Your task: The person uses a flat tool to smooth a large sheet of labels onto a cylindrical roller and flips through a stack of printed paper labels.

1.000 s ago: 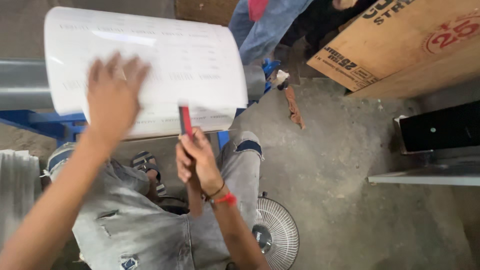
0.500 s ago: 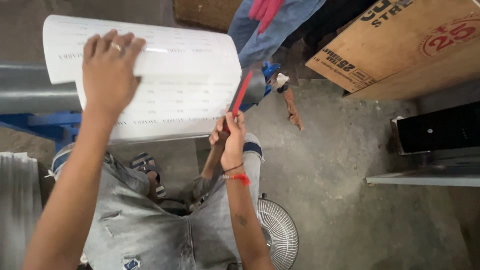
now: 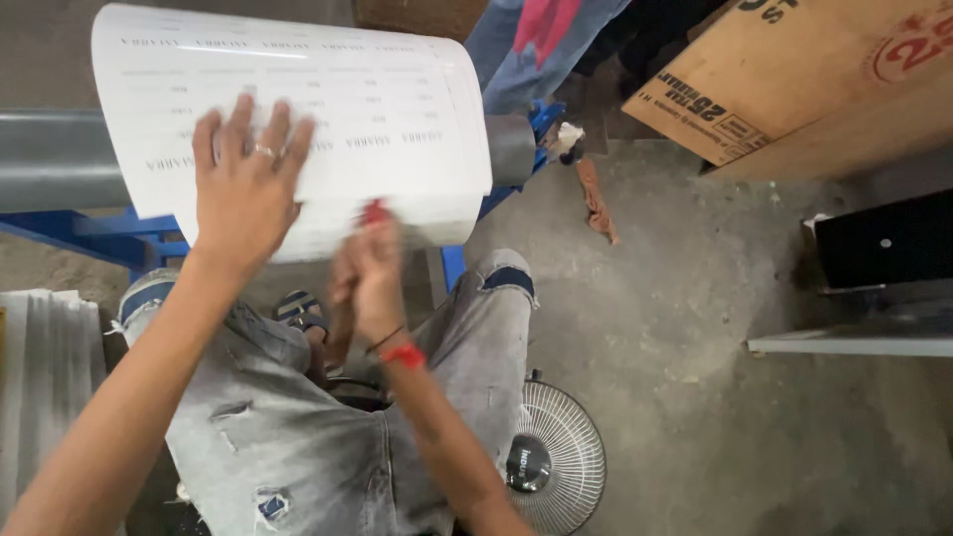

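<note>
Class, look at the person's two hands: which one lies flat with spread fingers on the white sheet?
The left hand, wearing a ring, lies spread on the curved white printed sheet; the right hand is closed round a blurred red tool below its edge.

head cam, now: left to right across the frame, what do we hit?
Corrugated sheets → left hand on the white sheet → right hand with a red tool → fan → rag → cardboard box → black box

2 hands: the left hand [image 3: 243, 189] and right hand [image 3: 367, 273]. 1 white curved sheet [image 3: 377, 119], 1 grey pipe [image 3: 55, 159], 1 red tool (blurred) [image 3: 374, 211], 1 fan [image 3: 551, 462], 1 plywood board [image 3: 794, 69], 1 rag [image 3: 598, 203].
</note>
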